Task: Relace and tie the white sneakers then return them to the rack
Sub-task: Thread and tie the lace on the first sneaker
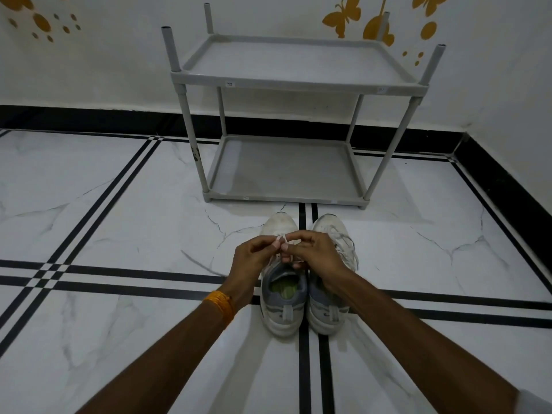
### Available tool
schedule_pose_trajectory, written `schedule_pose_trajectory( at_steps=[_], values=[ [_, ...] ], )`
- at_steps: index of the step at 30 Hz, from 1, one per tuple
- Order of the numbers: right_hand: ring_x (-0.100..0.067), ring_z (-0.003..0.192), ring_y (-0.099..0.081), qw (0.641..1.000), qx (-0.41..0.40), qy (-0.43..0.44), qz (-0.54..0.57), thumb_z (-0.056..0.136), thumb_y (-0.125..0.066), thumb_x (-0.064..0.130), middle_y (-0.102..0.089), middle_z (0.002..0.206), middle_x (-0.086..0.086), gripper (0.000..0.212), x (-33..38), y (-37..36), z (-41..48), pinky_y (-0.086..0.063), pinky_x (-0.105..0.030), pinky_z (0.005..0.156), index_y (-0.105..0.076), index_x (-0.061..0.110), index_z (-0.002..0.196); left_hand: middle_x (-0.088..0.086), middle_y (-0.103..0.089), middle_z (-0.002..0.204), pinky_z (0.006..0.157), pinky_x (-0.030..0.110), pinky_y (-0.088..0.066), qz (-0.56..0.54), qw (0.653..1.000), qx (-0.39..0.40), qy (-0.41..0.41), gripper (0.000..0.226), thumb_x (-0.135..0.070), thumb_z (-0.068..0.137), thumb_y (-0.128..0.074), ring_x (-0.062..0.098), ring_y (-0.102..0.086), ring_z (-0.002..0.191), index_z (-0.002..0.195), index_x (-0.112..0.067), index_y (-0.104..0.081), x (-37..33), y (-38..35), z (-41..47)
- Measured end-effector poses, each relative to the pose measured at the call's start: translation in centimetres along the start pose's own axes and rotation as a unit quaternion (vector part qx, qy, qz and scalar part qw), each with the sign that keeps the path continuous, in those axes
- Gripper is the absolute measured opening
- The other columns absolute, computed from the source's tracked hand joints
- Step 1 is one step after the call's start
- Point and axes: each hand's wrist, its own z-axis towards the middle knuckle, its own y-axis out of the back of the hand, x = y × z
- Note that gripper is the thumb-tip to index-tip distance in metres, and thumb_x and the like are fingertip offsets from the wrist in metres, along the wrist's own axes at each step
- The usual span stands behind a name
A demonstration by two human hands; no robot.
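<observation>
Two white sneakers with grey heels stand side by side on the floor, toes pointing away from me. Over the left sneaker (pixel 282 297) both hands meet above its tongue. My left hand (pixel 254 258) pinches a white lace (pixel 283 238) between thumb and fingers. My right hand (pixel 316 255) grips the same lace from the other side, its fingers partly covering the eyelets. The right sneaker (pixel 331 231) shows a tied lace on its upper. A grey two-shelf rack (pixel 286 82) stands beyond the shoes against the wall, both shelves bare.
White marble floor tiles with black stripes (pixel 119 276) spread around the shoes. A black skirting (pixel 89 118) runs along the wall behind the rack and down the right side. An orange thread band (pixel 219 304) circles my left wrist.
</observation>
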Motion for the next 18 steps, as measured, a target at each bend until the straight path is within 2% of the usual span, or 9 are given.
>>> schedule_pose_trajectory(
  at_steps=[6, 11, 14, 16, 18],
  values=[
    [-0.025, 0.072, -0.073, 1.000, -0.001, 0.004, -0.018, 0.083, -0.075, 0.013, -0.077, 0.082, -0.016, 0.019, 0.0, 0.2, 0.1, -0.056, -0.029, 0.060, -0.071, 0.008, 0.101, 0.007, -0.074, 0.102, 0.084, 0.026, -0.056, 0.077, 0.995, -0.019, -0.058, 0.020, -0.014, 0.088, -0.065, 0.019, -0.068, 0.098, 0.106, -0.009, -0.073, -0.1, -0.2, 0.9],
    [-0.029, 0.078, -0.073, 0.999, 0.038, -0.016, -0.004, 0.082, -0.074, 0.006, -0.076, 0.089, -0.019, 0.020, 0.1, 0.7, 0.4, -0.060, -0.031, 0.067, -0.071, 0.008, 0.102, 0.001, -0.074, 0.104, 0.092, 0.031, -0.055, 0.122, 0.988, -0.015, -0.088, 0.022, -0.015, 0.089, -0.064, 0.013, -0.068, 0.100, 0.109, -0.014, -0.072, 0.1, -0.5, 0.7],
    [-0.029, 0.082, -0.074, 0.997, 0.067, -0.034, -0.014, 0.082, -0.073, 0.001, -0.075, 0.092, -0.018, 0.023, 0.4, 1.2, 0.6, -0.061, -0.029, 0.068, -0.069, 0.006, 0.105, 0.004, -0.074, 0.105, 0.095, 0.036, -0.054, 0.125, 0.989, 0.003, -0.083, 0.022, -0.014, 0.087, -0.066, 0.017, -0.069, 0.100, 0.108, -0.013, -0.073, 0.0, -0.5, 0.8],
    [-0.029, 0.086, -0.074, 0.994, 0.090, -0.052, -0.025, 0.081, -0.073, -0.001, -0.075, 0.095, -0.019, 0.028, 0.7, 1.7, 0.8, -0.061, -0.031, 0.073, -0.068, 0.003, 0.108, 0.007, -0.075, 0.100, 0.093, 0.038, -0.056, 0.114, 0.991, 0.022, -0.072, 0.022, -0.010, 0.083, -0.071, 0.019, -0.071, 0.096, 0.105, -0.011, -0.072, -0.5, -0.4, 1.1],
    [-0.031, 0.088, -0.074, 0.992, 0.103, -0.060, -0.042, 0.079, -0.074, -0.003, -0.075, 0.095, -0.020, 0.031, 1.0, 2.0, 1.1, -0.061, -0.035, 0.077, -0.067, 0.002, 0.109, 0.012, -0.076, 0.092, 0.088, 0.036, -0.057, 0.103, 0.993, 0.031, -0.052, 0.031, -0.009, 0.078, -0.075, 0.021, -0.073, 0.090, 0.107, -0.010, -0.064, -1.0, -0.3, 1.4]
  ],
)
